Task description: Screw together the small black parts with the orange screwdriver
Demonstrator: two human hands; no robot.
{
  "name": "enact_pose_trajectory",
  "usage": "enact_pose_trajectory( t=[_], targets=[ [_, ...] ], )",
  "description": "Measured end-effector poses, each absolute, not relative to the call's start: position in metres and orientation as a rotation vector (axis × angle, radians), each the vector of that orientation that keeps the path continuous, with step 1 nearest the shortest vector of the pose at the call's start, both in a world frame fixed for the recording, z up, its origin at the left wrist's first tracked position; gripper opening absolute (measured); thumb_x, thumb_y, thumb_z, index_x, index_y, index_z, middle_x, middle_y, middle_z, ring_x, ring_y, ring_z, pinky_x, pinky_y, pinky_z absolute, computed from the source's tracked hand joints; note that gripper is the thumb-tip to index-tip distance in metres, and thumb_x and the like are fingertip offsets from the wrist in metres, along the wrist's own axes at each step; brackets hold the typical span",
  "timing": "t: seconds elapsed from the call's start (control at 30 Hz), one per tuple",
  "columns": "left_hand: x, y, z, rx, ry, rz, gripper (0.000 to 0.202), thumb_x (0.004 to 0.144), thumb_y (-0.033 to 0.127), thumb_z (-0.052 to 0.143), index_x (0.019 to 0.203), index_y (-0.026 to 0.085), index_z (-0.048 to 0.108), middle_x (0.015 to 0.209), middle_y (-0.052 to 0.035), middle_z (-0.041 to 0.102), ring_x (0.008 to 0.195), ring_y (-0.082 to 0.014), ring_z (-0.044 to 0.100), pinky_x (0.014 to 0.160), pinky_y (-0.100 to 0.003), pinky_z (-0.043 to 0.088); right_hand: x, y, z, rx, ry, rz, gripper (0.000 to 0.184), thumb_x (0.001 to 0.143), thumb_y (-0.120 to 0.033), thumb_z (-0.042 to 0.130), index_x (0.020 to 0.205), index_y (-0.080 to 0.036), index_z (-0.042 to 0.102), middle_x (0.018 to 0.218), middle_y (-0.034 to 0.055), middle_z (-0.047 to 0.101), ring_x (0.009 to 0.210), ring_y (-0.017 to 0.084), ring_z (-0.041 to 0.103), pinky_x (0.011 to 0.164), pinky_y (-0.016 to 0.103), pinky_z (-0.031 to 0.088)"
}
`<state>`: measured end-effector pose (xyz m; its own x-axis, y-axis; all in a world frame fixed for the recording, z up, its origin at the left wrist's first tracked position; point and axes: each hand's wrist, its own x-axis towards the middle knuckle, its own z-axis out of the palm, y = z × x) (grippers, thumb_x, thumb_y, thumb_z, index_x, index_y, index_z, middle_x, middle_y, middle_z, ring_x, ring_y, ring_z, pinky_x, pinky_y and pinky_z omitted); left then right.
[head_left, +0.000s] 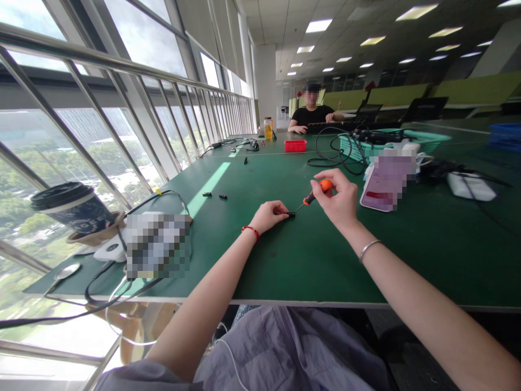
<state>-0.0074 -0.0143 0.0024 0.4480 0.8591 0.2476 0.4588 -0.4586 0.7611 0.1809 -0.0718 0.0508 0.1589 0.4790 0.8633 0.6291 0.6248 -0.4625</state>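
My right hand (337, 196) is closed around the orange and black handle of a screwdriver (310, 199). The shaft slants down to the left, its tip at or close to a small black part (291, 215) on the green table. Pinched between the fingers of my left hand (269, 215) is that same black part, held low against the tabletop. Its exact kind is too small to make out. Two similar small black pieces (207, 194) (222, 196) lie to the left, and another black piece (245, 161) lies farther back.
On the left stand a lidded coffee cup (83, 209), cables and a blurred-out object (158, 244). A red box (295, 146), a green basket (354, 147) with cables, and a phone (380, 187) are beyond my right hand. A person (312, 115) sits at the far end.
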Motion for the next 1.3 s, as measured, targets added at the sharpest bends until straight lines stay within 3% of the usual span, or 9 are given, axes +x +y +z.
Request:
enact_pose_trajectory(
  t=[0.2,0.4,0.63,0.87,1.07,1.3],
  targets=[
    [-0.0056,-0.0135,0.0018,2.018,1.093,0.858,0.007,0.071,0.020,0.067,0.073,0.014,0.065,0.076,-0.0038,0.070,0.070,-0.0121,0.062,0.070,-0.025,0.051,0.1759,-0.0720,0.0486,-0.903,-1.512,-0.154,0.019,0.080,-0.032,0.057,0.096,-0.023,0.055,0.070,-0.0017,0.060,0.060,0.014,0.059,0.061,0.028,0.048],
    [-0.0049,-0.0157,0.0033,1.984,1.099,0.869,0.007,0.070,0.018,0.068,0.072,0.013,0.064,0.075,-0.0040,0.070,0.068,-0.0118,0.062,0.071,-0.026,0.052,0.1768,-0.0741,0.0512,-0.988,-1.517,-0.157,0.018,0.079,-0.039,0.061,0.082,-0.022,0.057,0.059,-0.0036,0.056,0.049,0.011,0.050,0.051,0.025,0.041],
    [-0.0042,-0.0140,0.0034,1.965,1.088,0.861,0.006,0.069,0.016,0.068,0.071,0.013,0.063,0.073,-0.0035,0.069,0.067,-0.0112,0.061,0.071,-0.026,0.052,0.1779,-0.0714,0.0481,-0.891,-1.522,-0.150,0.023,0.081,-0.032,0.055,0.102,-0.023,0.053,0.073,-0.0013,0.062,0.063,0.015,0.061,0.065,0.029,0.049],
    [-0.0050,-0.0133,0.0020,1.963,1.062,0.874,0.009,0.069,0.019,0.069,0.072,0.013,0.064,0.075,-0.0041,0.069,0.068,-0.0115,0.061,0.071,-0.026,0.052,0.1774,-0.0741,0.0508,-1.007,-1.527,-0.151,0.021,0.079,-0.040,0.061,0.088,-0.022,0.057,0.056,-0.0052,0.052,0.049,0.011,0.049,0.053,0.025,0.042],
    [-0.0049,-0.0124,0.0022,1.991,1.069,0.856,0.007,0.069,0.018,0.068,0.072,0.012,0.064,0.072,-0.0035,0.068,0.066,-0.0112,0.059,0.068,-0.025,0.049,0.1778,-0.0702,0.0473,-0.874,-1.523,-0.167,0.027,0.078,-0.030,0.058,0.104,-0.022,0.054,0.072,-0.0024,0.061,0.063,0.014,0.059,0.064,0.027,0.048],
    [-0.0057,-0.0127,0.0022,2.008,1.048,0.861,0.008,0.068,0.018,0.068,0.073,0.013,0.065,0.072,-0.0033,0.068,0.065,-0.0111,0.058,0.065,-0.024,0.048,0.1780,-0.0724,0.0502,-0.993,-1.507,-0.170,0.017,0.078,-0.037,0.062,0.085,-0.022,0.057,0.057,-0.0051,0.052,0.049,0.011,0.048,0.053,0.025,0.041]
  ],
)
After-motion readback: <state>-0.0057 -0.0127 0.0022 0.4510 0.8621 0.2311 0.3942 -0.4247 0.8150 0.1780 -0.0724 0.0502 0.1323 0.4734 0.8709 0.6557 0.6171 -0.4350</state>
